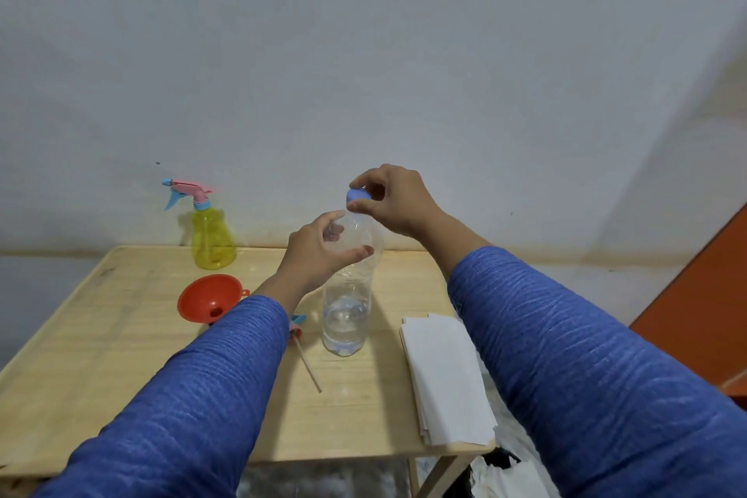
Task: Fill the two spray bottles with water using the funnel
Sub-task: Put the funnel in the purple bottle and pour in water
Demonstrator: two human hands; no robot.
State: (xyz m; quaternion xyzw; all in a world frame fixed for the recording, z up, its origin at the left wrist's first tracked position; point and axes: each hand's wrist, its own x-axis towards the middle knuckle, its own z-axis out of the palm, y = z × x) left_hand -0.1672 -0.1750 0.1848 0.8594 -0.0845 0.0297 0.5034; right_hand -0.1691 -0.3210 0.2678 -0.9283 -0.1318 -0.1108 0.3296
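Gripping ribbed clear bottle [347, 307], pinching round cap [357, 195].

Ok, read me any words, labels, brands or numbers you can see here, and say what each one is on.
None can be read.
Water bottle: clear, no label showing.
Yellow spray bottle: no print visible.
Funnel: plain.
Paper stack: blank on the side that shows.

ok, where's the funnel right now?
Head view: the red funnel sits left of centre on the wooden table, in front of the yellow spray bottle, partly behind the left sleeve.
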